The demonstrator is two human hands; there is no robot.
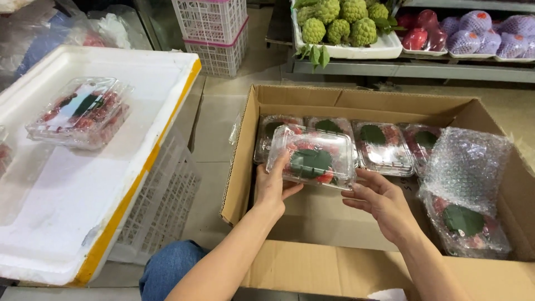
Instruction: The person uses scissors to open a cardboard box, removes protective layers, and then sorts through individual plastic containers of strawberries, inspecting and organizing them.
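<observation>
We grasp the clamshell (312, 158) from both ends — left hand (271, 187) underneath, right hand (379, 200) steadying its edge — keeping it level above the box (356, 103).

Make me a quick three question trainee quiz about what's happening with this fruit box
1. True or false: both hands hold one clamshell over the cardboard box.
2. Which lies on the foam lid at left? A) a clamshell B) a knife C) a green fruit
3. What covers the pack at the box's right end?

Key:
1. True: the left hand and right hand grip its two ends.
2. A, the second clamshell.
3. Bubble wrap.
</observation>
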